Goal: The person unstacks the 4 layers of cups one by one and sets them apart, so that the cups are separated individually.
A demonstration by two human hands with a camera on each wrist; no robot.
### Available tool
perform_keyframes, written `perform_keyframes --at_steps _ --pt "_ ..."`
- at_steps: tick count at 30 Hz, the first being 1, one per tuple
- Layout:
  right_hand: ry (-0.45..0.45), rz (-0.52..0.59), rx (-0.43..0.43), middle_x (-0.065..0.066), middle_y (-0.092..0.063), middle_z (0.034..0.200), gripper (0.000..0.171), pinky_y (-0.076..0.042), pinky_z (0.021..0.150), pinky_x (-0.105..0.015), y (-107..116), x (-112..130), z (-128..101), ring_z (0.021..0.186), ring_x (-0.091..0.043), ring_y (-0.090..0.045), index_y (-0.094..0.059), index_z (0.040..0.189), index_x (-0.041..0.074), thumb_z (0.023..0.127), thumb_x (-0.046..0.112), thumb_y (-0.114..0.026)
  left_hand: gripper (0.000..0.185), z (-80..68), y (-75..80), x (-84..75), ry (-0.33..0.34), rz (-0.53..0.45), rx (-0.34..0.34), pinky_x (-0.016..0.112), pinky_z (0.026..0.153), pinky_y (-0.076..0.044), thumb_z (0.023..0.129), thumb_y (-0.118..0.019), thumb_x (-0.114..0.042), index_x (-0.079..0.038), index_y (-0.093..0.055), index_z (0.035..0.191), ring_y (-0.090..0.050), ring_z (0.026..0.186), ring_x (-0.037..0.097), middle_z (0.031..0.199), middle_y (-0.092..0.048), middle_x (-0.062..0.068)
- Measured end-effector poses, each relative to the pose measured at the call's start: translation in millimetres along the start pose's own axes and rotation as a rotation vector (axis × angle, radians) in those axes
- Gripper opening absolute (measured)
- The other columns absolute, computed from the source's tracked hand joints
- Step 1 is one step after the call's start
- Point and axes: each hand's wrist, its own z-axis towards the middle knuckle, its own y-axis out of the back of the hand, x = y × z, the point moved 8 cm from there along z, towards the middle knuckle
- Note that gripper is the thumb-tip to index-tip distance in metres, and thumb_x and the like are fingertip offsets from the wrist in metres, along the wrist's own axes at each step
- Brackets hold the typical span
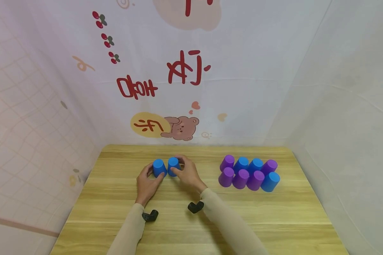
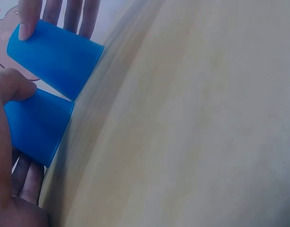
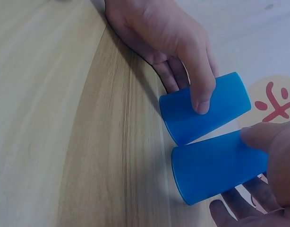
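Note:
Two blue cups stand upside down, side by side, on the wooden table left of its middle. My left hand (image 1: 147,185) grips the left blue cup (image 1: 159,168), thumb on the near side and fingers round the far left side. The right blue cup (image 1: 173,166) is held by my right hand (image 1: 189,173), its thumb in front and fingers behind. Both wrist views show the cups' rims down at the table, nearly touching; the left cup (image 2: 38,125) and the right cup (image 3: 220,165) each sit between a thumb and fingers.
To the right, several upturned cups stand in two rows, among them a purple cup (image 1: 226,177) and a blue cup (image 1: 270,182). A white printed cloth (image 1: 242,88) rises behind the wooden table (image 1: 178,226), with more cloth at both sides.

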Motion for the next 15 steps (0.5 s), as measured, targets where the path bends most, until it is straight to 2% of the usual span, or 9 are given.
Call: perform_keyframes --at_steps 8,15 --pt "-0.009 0.035 -0.022 -0.018 -0.070 0.150 0.048 -0.061 0.123 -0.056 4.2 -1.6 -0.6 0.144 -0.041 -0.068 -0.061 0.152 0.007 0.108 0.014 -0.077 0.069 0.3 -0.2 -1.0 0.007 0.003 0.001 0.048 0.125 -0.058 0.094 -0.093 -0.019 -0.004 -0.064 0.154 -0.071 0.143 0.038 0.153 -0.071 0.021" --pt "0.024 0.035 -0.037 -0.020 -0.071 0.149 0.049 -0.063 0.120 -0.055 12.0 3.4 -2.8 0.142 -0.041 -0.070 -0.061 0.152 0.005 0.108 0.016 -0.078 0.068 -0.1 0.1 0.0 0.018 0.024 0.001 0.050 0.125 -0.057 0.094 -0.093 -0.019 -0.004 -0.064 0.154 -0.072 0.143 0.038 0.154 -0.071 0.021"
